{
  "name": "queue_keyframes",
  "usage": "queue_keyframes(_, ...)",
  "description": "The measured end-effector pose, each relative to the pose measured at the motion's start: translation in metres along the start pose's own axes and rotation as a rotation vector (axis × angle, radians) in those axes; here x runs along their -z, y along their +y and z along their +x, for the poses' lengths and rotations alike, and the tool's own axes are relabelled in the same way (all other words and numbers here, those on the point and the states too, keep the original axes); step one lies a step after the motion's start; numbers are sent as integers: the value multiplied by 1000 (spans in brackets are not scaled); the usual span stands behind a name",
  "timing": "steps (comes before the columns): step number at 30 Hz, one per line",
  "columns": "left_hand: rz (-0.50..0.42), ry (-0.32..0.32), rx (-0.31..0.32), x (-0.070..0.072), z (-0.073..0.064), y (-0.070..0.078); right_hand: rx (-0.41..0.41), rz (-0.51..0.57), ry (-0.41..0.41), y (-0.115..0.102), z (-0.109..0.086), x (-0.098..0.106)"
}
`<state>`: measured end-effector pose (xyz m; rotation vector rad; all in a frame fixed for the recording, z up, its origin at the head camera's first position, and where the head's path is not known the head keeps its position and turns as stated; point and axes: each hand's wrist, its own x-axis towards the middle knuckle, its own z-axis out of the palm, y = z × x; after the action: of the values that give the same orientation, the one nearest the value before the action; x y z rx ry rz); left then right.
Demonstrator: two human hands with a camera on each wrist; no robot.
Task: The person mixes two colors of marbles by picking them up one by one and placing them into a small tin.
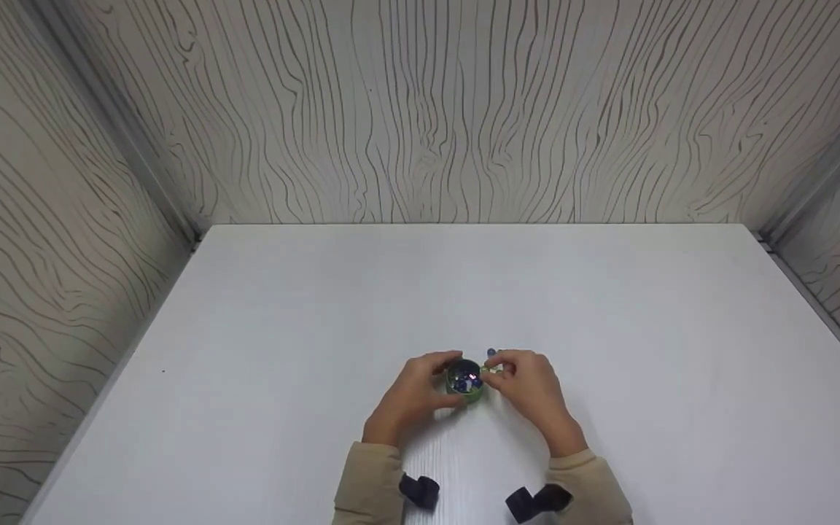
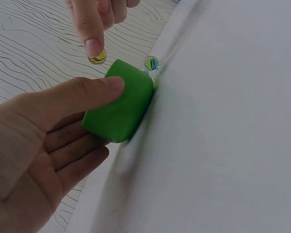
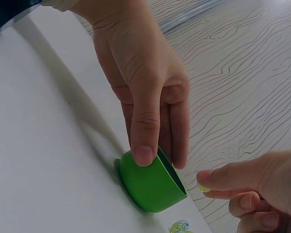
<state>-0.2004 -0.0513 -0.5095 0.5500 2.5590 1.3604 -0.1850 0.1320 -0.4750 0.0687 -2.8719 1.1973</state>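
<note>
A small green cup stands on the white table, its dark interior showing shiny glints in the head view. My left hand holds it from the left, the thumb on the near outer wall and the fingers round the far side. Just right of the rim, my right hand pinches a clear glass marble with a yellow swirl between thumb and forefinger. Beside the cup, a marble with blue and yellow inside lies on the table. Loose marbles also show in the right wrist view.
A bluish marble lies beyond the right fingertips. The white table meets wood-grain panels at the back and sides. Both forearms wear tan sleeves, with dark wrist mounts on their inner sides.
</note>
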Motion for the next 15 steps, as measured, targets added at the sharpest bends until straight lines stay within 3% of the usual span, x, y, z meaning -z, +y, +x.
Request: queue_keyframes(15, -11, 1, 24, -1, 0, 1, 8, -3, -14, -2, 1, -5)
